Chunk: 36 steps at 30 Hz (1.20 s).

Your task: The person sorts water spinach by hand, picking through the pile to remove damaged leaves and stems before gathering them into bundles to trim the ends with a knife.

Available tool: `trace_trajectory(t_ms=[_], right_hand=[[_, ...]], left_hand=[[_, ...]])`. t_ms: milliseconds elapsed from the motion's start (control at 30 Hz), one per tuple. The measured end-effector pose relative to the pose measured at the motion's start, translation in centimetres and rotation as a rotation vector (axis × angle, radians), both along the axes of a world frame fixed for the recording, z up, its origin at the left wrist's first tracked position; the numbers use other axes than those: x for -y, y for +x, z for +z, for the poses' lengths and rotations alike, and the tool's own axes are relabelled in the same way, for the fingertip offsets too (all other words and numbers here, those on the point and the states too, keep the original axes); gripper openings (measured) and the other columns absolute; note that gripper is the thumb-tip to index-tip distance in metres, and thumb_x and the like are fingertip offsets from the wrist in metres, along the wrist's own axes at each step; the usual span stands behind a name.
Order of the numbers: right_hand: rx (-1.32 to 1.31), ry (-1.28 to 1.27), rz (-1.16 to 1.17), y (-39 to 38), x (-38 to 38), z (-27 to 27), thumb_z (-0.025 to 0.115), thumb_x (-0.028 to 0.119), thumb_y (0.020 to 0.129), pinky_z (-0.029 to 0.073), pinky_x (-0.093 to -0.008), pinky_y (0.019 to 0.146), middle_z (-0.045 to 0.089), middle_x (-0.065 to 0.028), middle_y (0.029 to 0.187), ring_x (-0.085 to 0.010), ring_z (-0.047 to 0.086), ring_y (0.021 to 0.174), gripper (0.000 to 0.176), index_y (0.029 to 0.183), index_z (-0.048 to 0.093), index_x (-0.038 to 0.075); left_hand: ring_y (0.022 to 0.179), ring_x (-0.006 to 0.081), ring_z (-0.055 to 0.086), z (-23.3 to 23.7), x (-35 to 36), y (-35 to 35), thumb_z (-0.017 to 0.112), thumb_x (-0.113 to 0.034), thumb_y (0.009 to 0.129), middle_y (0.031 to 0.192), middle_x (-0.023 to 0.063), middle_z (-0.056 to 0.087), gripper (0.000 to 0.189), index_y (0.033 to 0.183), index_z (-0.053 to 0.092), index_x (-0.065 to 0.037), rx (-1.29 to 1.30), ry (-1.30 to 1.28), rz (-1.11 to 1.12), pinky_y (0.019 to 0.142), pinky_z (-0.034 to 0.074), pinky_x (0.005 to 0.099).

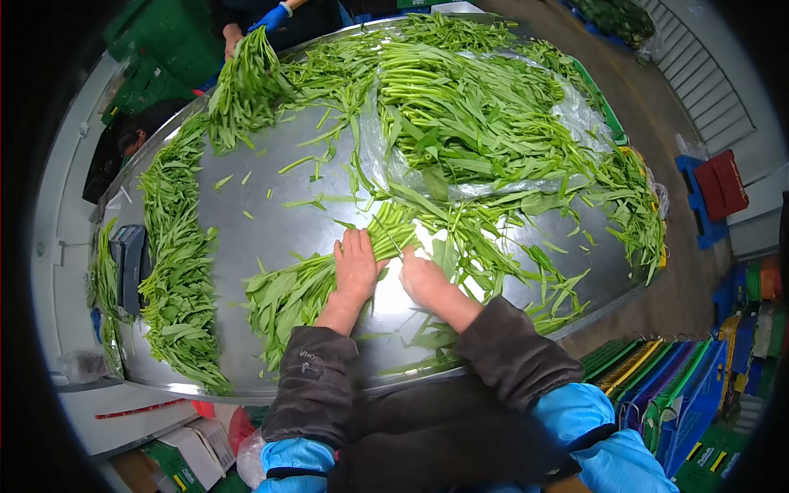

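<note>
The person leans over a shiny metal table (271, 205). A bunch of greens (288, 300) lies on it right in front of them, under both hands. The left hand (355, 267) rests flat on the middle of the bunch, fingers straight and close together. It seems to press down so the stems stay side by side and do not slide. The right hand (423, 279) sits just beside it on the stem part. Its fingers curl down among the stems, but it is hard to tell if they squeeze anything.

The bunch lies slanted. Its leafy end points down and to the left, toward the person. Its stem end points up and to the right, toward the big heap (460, 123) on a plastic sheet (575, 115).

A long row of greens (177, 271) runs down the left side of the table. Far across, another person's gloved hand (271, 18) holds up more greens.
</note>
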State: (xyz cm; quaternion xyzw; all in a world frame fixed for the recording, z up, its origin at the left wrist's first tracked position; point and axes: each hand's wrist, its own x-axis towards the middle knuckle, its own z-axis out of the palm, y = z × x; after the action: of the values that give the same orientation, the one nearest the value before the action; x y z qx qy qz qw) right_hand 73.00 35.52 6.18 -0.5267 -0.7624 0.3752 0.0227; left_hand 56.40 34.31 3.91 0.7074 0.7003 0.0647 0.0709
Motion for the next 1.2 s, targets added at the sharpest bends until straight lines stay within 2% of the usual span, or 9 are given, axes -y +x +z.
trace_trajectory(t_ms=[400, 533, 600, 667, 767, 833, 967, 1067, 1200], right_hand=[[0.203, -0.008, -0.139, 14.0, 9.4, 6.1, 0.053, 0.016, 0.086, 0.047, -0.052, 0.072, 0.063, -0.0257, 0.088, -0.0425, 0.062, 0.081, 0.03, 0.111, 0.047, 0.001], [0.311, 0.207, -0.226, 15.5, 9.0, 6.3, 0.064, 0.008, 0.077, 0.048, -0.0469, 0.077, 0.056, -0.0198, 0.111, -0.0383, 0.056, 0.098, 0.04, 0.114, 0.05, 0.002], [0.138, 0.601, -0.152, 13.8, 8.7, 7.9, 0.065, 0.006, 0.075, 0.046, -0.0451, 0.082, 0.052, -0.0191, 0.119, -0.0384, 0.052, 0.105, 0.048, 0.12, 0.048, 0.0], [-0.136, 0.367, -0.137, 10.6, 8.9, 7.1, 0.063, 0.007, 0.078, 0.045, -0.0423, 0.088, 0.058, -0.0212, 0.113, -0.0373, 0.056, 0.102, 0.043, 0.119, 0.053, -0.003], [-0.507, -0.282, -0.143, 3.8, 9.7, 1.1, 0.062, 0.023, 0.088, 0.053, -0.0343, 0.071, 0.07, -0.0152, 0.092, -0.025, 0.069, 0.081, 0.037, 0.114, 0.058, -0.003], [-0.606, -0.713, -0.299, -1.4, 9.6, 0.5, 0.062, 0.029, 0.089, 0.054, -0.0274, 0.061, 0.069, -0.0118, 0.085, -0.0142, 0.068, 0.071, 0.038, 0.112, 0.061, -0.002], [-0.478, -0.9, -0.246, -10.1, 7.7, -2.6, 0.06, 0.03, 0.089, 0.043, -0.0268, 0.05, 0.059, -0.0041, 0.073, -0.0103, 0.053, 0.056, 0.03, 0.092, 0.059, 0.0], [-0.855, -1.113, -0.56, -14.1, 7.6, -3.3, 0.061, 0.028, 0.087, 0.043, -0.0283, 0.053, 0.057, -0.0049, 0.074, -0.0106, 0.05, 0.057, 0.029, 0.092, 0.059, 0.0], [-0.87, -1.111, -0.584, -14.1, 7.2, 0.0, 0.062, 0.023, 0.083, 0.044, -0.0313, 0.06, 0.054, -0.0059, 0.075, -0.0125, 0.049, 0.064, 0.026, 0.095, 0.058, 0.0]], left_hand=[[0.135, 0.036, 0.027, 3.2, 1.1, 0.3, 0.071, -0.037, 0.077, 0.14, 0.0191, 0.036, 0.084, 0.139, 0.029, 0.002, 0.199, 0.052, 0.019, 0.11, 0.02, 0.0548], [0.137, 0.039, 0.024, 6.7, 3.2, -3.6, 0.064, -0.032, 0.083, 0.146, 0.0214, 0.03, 0.077, 0.143, 0.027, -0.001, 0.465, 0.248, -0.06, 0.113, 0.013, 0.0517], [0.136, 0.0385, 0.026, 6.1, 4.3, -7.9, 0.058, -0.035, 0.087, 0.144, 0.0226, 0.034, 0.069, 0.142, 0.032, -0.003, 0.513, 0.23, 0.073, 0.114, 0.013, 0.049], [0.134, 0.0392, 0.03, 4.4, 4.5, -13.3, 0.053, -0.035, 0.09, 0.139, 0.0236, 0.041, 0.062, 0.142, 0.036, -0.006, 0.37, 0.11, 0.168, 0.113, 0.016, 0.0477], [0.128, 0.0397, 0.038, 4.4, 5.0, -17.4, 0.057, -0.045, 0.087, 0.133, 0.0227, 0.048, 0.07, 0.142, 0.036, -0.006, 0.417, -0.273, 0.091, 0.109, 0.025, 0.048], [0.124, 0.0398, 0.042, 5.6, 7.1, -16.1, 0.061, -0.051, 0.081, 0.129, 0.0232, 0.051, 0.082, 0.142, 0.034, -0.003, 0.313, -0.245, 0.096, 0.106, 0.028, 0.0478], [0.11, 0.0399, 0.052, 7.9, 10.4, -12.8, 0.076, -0.065, 0.057, 0.117, 0.0267, 0.055, 0.127, 0.145, 0.017, 0.005, 0.195, -0.229, 0.032, 0.1, 0.034, 0.0485], [0.115, 0.0388, 0.048, 7.9, 12.1, -10.8, 0.089, -0.043, 0.049, 0.125, 0.0245, 0.051, 0.13, 0.144, 0.016, 0.005, 0.232, -0.193, 0.061, 0.103, 0.031, 0.0465], [0.12, 0.0376, 0.044, 4.5, 12.4, -10.7, 0.092, -0.029, 0.047, 0.131, 0.0236, 0.046, 0.126, 0.144, 0.019, 0.004, 0.217, -0.067, 0.173, 0.104, 0.029, 0.0451]])
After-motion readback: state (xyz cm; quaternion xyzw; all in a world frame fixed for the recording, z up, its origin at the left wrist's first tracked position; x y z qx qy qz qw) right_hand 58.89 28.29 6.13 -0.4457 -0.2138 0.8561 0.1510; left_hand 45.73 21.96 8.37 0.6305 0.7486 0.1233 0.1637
